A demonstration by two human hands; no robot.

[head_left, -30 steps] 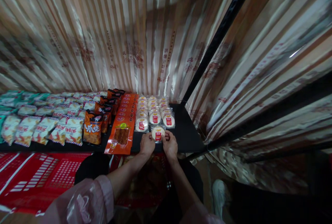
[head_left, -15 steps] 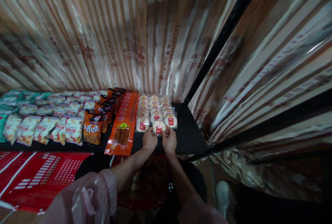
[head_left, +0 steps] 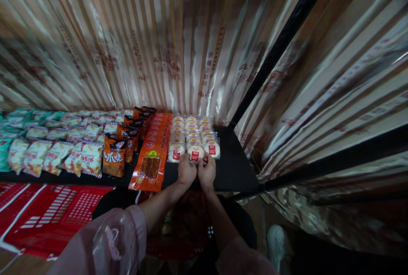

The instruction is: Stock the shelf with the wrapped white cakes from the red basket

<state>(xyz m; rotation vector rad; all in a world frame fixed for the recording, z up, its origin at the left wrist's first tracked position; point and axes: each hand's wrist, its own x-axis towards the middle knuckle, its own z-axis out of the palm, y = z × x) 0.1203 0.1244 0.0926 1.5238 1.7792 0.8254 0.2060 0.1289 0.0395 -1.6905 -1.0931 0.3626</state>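
At the front of a block of clear packets with round white crackers (head_left: 212,149), both my hands are at the middle packet (head_left: 195,154), which has a red label. My left hand (head_left: 186,172) pinches its lower left edge, and my right hand (head_left: 207,173) has its fingers closed at the lower right edge. The packet lies in line with the front packets on either side. My fingertips are partly hidden behind the hands. To the left, a long orange snack packet (head_left: 149,156) with brown sticks in its window lies flat beside the block.
The black shelf (head_left: 234,156) also carries brown-orange bags (head_left: 114,156), white snack bags (head_left: 92,158) and green bags (head_left: 4,154). Red baskets (head_left: 60,219) stand below at the left. A black pole (head_left: 270,66) slants up at the right before striped curtains (head_left: 188,45).
The held packet has moved back slightly into the front row, and both hands have gone with it. The view has shifted a little.
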